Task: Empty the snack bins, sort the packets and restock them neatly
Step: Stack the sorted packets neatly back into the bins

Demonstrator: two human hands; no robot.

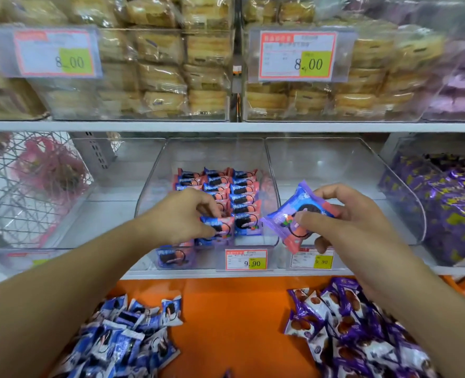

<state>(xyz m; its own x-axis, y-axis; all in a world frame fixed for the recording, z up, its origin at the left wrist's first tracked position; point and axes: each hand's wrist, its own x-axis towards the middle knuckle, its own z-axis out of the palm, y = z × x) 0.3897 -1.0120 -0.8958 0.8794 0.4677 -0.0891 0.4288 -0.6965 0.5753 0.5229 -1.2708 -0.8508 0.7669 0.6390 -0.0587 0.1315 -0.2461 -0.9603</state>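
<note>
Restocking is the step in hand, judging by the clear middle bin (155, 170) already carrying tidy rows of pink-and-blue packets (242, 192) while two other sorts lie loose below. At far left a wire basket (32, 186) stands on the shelf beside an apparently bare clear bin (97, 192). Lower left, a heap of blue-and-white packets (127, 339) lies on the orange bench (225, 309), not yet shelved. The left hand (182, 216) reaches into the front of the middle bin, its grip narrow, fingers and thumb pinching one packet (215, 227) that touches the front of the rows; whether it is being set down or straightened cannot be told. A price tag (246, 259) marked 9.90 hangs on that bin's front lip. The right hand (348, 214) is just right of the bin's wall, in front of the next bin (335, 165), which looks bare; its grip is curled round a small stack of the same pink-and-blue packets (299, 216), held tilted. Lower right, purple packets (356, 328) lie piled on the bench, and at far right a bin of purple-wrapped goods (449, 208) is full. The next move probably calls for seating the pinched packet flush with its row, then feeding the held packets across one at a time, faces aligned; the two heaps below remain to be binned.
</note>
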